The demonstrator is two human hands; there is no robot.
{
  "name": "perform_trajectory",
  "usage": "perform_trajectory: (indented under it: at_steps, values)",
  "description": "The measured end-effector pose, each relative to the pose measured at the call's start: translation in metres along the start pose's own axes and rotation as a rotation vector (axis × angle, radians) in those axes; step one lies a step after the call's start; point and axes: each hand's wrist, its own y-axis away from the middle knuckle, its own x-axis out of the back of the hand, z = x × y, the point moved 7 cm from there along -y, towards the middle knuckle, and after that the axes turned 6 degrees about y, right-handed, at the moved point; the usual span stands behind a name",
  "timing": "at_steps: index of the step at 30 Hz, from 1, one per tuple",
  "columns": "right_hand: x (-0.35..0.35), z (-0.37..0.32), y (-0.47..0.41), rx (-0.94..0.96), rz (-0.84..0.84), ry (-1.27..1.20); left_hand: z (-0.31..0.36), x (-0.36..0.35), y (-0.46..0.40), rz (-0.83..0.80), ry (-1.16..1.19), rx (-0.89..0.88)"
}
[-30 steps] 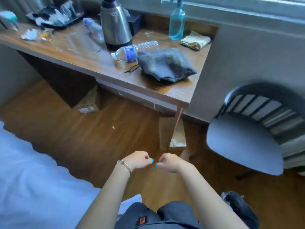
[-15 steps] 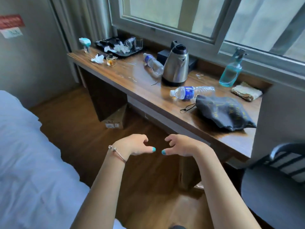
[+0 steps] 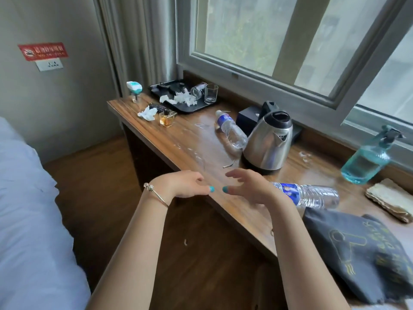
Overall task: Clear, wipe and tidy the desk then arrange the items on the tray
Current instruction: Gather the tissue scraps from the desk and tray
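One head-worn view looks forward and down from close above the person's raised fingers (image 3: 234,174), facing the window (image 3: 290,41); the counter (image 3: 185,139) runs beyond and right of them, the bed (image 3: 26,209) left.

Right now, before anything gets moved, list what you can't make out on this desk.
- Head view, nearer water bottle: its cap end is hidden behind the right hand.
- Dark printed bag: cut off by the right and bottom edges.
- Black tray: its back part is covered by crumpled tissue and a tipped glass.
- Small dark things beside the perfume bottle: too small to identify.
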Motion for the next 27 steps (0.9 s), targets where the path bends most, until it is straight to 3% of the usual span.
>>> perform_trajectory:
  at_steps: [4, 8, 16, 22, 27]
  values:
    - [0.006, 0.016, -0.057, -0.046, 0.155, -0.003, -0.007, 0.019, -0.043, -0.03, 0.026, 0.044]
    - [-0.007, 0.035, -0.093, -0.256, 0.345, -0.142, -0.026, 0.031, -0.082, -0.07, 0.094, 0.048]
    - [-0.023, 0.042, -0.129, -0.517, 0.512, -0.079, -0.073, 0.075, -0.17, -0.124, 0.129, -0.098]
    - [-0.022, -0.005, -0.144, -0.621, 0.559, -0.257, -0.095, 0.112, -0.197, -0.239, 0.178, -0.284]
    - [-0.005, -0.077, -0.183, -0.555, 0.63, -0.34, -0.12, 0.174, -0.217, -0.163, 0.113, -0.375]
